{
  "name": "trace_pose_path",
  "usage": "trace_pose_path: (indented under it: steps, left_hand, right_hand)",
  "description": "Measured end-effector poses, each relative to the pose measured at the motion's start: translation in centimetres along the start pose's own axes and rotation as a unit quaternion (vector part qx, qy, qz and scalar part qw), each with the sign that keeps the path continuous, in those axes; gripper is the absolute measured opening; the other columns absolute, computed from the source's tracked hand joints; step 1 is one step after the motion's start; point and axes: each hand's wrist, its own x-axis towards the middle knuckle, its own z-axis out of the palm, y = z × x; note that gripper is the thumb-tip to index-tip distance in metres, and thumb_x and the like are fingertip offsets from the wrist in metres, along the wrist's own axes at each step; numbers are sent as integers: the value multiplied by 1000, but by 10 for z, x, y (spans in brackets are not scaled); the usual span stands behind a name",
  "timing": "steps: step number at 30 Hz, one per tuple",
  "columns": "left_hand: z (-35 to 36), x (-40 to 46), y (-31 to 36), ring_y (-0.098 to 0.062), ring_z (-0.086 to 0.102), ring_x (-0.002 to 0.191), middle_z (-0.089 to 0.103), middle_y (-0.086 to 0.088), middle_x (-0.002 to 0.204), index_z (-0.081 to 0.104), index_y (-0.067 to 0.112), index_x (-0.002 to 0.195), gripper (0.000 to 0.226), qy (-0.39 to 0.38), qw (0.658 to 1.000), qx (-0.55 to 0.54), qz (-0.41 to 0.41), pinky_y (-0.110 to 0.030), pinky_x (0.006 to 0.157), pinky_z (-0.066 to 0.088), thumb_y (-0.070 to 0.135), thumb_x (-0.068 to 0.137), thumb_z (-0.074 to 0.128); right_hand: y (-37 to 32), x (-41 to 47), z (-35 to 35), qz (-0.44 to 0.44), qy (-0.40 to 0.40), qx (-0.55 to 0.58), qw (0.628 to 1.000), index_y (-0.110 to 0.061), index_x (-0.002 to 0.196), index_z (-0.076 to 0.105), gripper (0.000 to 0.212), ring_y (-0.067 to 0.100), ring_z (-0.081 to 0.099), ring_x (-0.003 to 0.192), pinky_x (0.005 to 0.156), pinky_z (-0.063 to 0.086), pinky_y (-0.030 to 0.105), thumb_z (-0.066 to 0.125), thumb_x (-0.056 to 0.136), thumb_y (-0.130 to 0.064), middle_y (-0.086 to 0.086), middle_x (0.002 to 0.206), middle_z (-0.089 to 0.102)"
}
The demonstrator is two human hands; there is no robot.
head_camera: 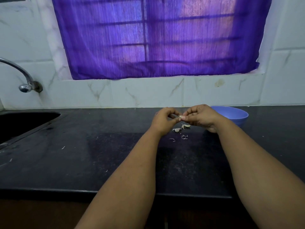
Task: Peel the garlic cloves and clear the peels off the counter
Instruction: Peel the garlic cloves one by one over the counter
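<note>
Both hands meet above the dark table (82,162), and the grip is shared between them: the right hand (200,117) has its thumb and curled fingers closed round a garlic clove (182,117), while the left hand (165,120) pinches at the pale end of the clove that shows between the two sets of fingertips. Neither hand is spread; both are closed down to a fingertip pinch, and little of the clove shows past the fingers.

The clove looks small, light and firm, so it should bear a steady squeeze; its skin is thin, dry and brittle and will likely tear off in flakes rather than one piece. The best hold, I judge, is the body of the clove in one hand and a loose edge of skin at the tip in the other, pulled along its length.

Directly beneath the grip, a little nearer the person, lie the peels (180,132), curled scraps in a loose cluster on the table, with a few stray slivers well off to the left. They are featherweight and would scatter in a draught, so sweeping them together should serve better than picking them up singly.

Just behind the right hand stands a blue bowl (237,114); what it holds cannot be seen. Far to the left of the grip are a sink (24,123) and a tap (24,75).
</note>
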Motion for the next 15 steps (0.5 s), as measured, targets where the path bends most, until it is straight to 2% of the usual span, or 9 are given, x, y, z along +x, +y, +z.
trace_pose_path:
  steps: [2, 5, 8, 11, 15]
  left_hand:
    - [-1, -1, -2, -10, 64, 81, 66, 8, 84, 72, 17, 87, 9, -21, 1000, 6, -4, -38, 77, 55, 21, 80, 76]
    - [-3, -1, -3, -11, 66, 85, 70, 4, 83, 75, 19, 87, 9, -38, 999, 11, -6, -38, 81, 56, 19, 79, 77]
    - [-5, -2, 0, -9, 62, 79, 70, 0, 85, 76, 15, 92, 12, -51, 999, 16, -6, -29, 72, 52, 17, 80, 77]
    - [-7, -2, 0, -4, 60, 74, 68, 3, 82, 76, 13, 93, 14, -59, 998, 16, -3, -26, 67, 48, 16, 80, 77]
    - [-7, -1, -1, -8, 64, 77, 72, 0, 83, 76, 13, 90, 11, -49, 999, 9, 1, -33, 78, 57, 17, 80, 77]
  right_hand:
    - [2, -2, -2, 21, -13, -3, 1000, -4, 81, 67, 27, 25, 61, 84, 87, 50, 37, 82, 61, -13, 18, 85, 67]
    - [4, -2, -3, 33, -33, -7, 999, -5, 80, 66, 27, 22, 60, 82, 79, 50, 31, 81, 59, -15, 14, 80, 68]
    - [6, -2, -4, 37, -48, -10, 998, -6, 79, 65, 27, 22, 60, 83, 79, 49, 29, 81, 59, -15, 11, 77, 69]
    - [7, -1, -4, 37, -59, -11, 997, -6, 79, 64, 28, 26, 58, 88, 86, 46, 35, 80, 59, -17, 13, 80, 69]
    - [7, 2, -1, 26, -61, -9, 998, -7, 78, 65, 29, 27, 56, 87, 91, 43, 40, 81, 58, -20, 13, 79, 67]
